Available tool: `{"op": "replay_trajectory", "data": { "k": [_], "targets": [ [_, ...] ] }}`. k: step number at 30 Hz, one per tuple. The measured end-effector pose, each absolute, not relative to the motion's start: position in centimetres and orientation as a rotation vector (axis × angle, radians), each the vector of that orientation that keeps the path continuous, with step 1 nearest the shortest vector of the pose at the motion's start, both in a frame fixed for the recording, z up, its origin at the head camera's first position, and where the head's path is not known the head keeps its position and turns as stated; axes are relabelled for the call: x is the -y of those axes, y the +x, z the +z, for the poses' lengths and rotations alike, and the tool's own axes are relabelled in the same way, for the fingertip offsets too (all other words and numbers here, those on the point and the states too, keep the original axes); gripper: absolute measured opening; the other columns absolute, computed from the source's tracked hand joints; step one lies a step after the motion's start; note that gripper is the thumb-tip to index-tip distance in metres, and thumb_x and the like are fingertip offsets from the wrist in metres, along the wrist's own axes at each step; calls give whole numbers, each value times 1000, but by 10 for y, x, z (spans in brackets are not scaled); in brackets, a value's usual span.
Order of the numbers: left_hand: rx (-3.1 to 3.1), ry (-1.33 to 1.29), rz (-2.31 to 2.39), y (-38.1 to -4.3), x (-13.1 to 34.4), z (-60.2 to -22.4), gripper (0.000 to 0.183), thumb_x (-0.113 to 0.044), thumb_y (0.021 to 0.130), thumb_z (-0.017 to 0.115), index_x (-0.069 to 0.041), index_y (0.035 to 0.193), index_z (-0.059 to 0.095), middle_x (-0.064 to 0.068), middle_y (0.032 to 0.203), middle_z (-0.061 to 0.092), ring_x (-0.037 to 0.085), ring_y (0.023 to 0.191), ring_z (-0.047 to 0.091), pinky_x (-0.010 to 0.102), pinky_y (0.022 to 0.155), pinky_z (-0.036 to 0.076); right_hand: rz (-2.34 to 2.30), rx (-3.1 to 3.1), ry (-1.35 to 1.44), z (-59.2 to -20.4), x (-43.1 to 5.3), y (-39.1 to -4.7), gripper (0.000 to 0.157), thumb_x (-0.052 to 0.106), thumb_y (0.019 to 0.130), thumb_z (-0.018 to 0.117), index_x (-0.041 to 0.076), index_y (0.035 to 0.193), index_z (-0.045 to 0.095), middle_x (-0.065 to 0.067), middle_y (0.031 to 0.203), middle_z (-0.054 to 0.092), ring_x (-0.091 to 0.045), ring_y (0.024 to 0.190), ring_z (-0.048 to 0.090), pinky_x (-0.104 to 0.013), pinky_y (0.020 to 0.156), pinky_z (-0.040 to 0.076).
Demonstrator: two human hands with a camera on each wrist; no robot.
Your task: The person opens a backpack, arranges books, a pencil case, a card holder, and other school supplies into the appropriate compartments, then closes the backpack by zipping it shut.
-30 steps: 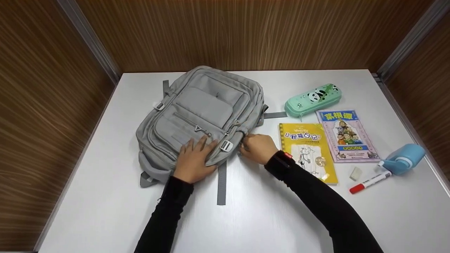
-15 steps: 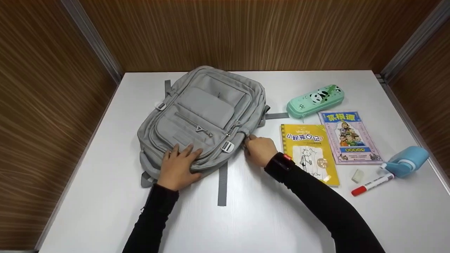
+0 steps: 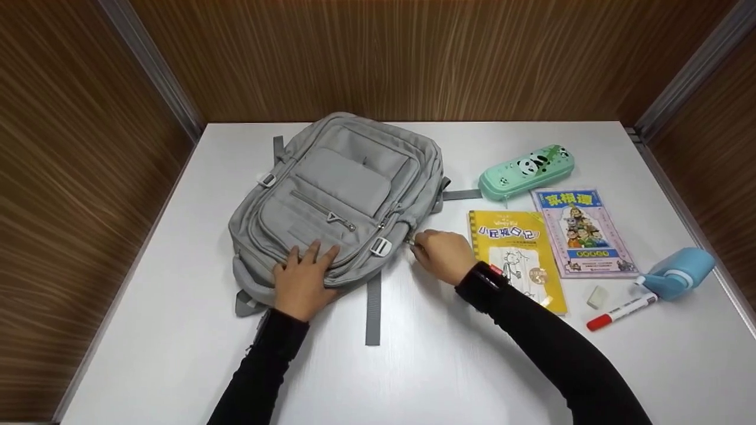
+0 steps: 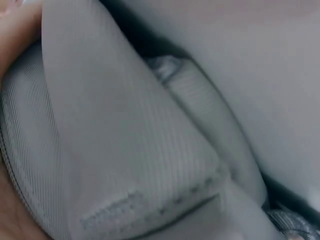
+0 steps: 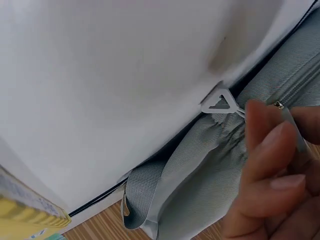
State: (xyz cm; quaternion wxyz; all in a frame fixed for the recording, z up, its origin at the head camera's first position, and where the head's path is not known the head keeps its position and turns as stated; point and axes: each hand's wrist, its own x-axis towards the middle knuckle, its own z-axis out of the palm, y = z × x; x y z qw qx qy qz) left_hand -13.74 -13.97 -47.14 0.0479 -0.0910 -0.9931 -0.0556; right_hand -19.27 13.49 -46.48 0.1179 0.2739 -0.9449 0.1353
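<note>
A grey backpack [image 3: 345, 177] lies front side up on the white table, turned at a slant. Spread across its lower front edge is my left hand [image 3: 302, 282], fingers fairly straight and pressing on the fabric. At the bag's right side, my right hand [image 3: 443, 255] pinches a zipper pull [image 5: 294, 127] between thumb and fingers. The zipper [image 5: 302, 80] runs up from there in the right wrist view, and a white triangular pull [image 5: 220, 102] hangs beside the fingertips. Grey fabric [image 4: 130, 125] fills most of the left wrist view, with skin only at its left edge.
Right of the bag are a yellow book [image 3: 514, 260], a pink book [image 3: 585, 233] and a green panda pencil case [image 3: 527, 171]. An eraser [image 3: 598, 297], a red-capped marker [image 3: 623, 311] and a blue bottle [image 3: 679, 273] lie farther right. Wooden panels [image 3: 413, 59] enclose the table.
My left hand has slid down and left along the bag's front, away from the white buckle. The right hand has shifted slightly right and down, still at the bag's side.
</note>
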Motion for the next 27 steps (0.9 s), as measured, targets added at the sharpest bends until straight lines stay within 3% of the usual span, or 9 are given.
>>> {"op": "replay_trajectory", "data": {
  "k": [7, 14, 27],
  "targets": [
    [3009, -226, -128, -140, 128, -475, 86, -54, 57, 73, -33, 133, 39, 10, 136, 38, 46, 116, 34, 63, 82, 30, 443, 2706, 845, -467, -133, -184, 19, 22, 83, 56, 15, 66, 53, 6, 58, 47, -14, 49, 47, -31, 45, 40],
    [3047, -153, -188, -144, 113, -475, 86, -44, 60, 76, -32, 135, 36, 13, 138, 34, 49, 118, 30, 65, 82, 29, 469, 2668, 941, -470, -122, -171, 19, 21, 82, 56, 17, 64, 50, 8, 58, 43, -10, 48, 43, -29, 44, 37],
    [3069, 31, -98, -154, 71, -475, 83, -53, 66, 69, -30, 137, 33, 15, 137, 34, 51, 116, 29, 68, 85, 24, 495, 2609, 1129, -465, -102, -148, 16, 20, 83, 55, 15, 69, 53, 7, 64, 51, -10, 54, 51, -29, 48, 44]
  ]
}}
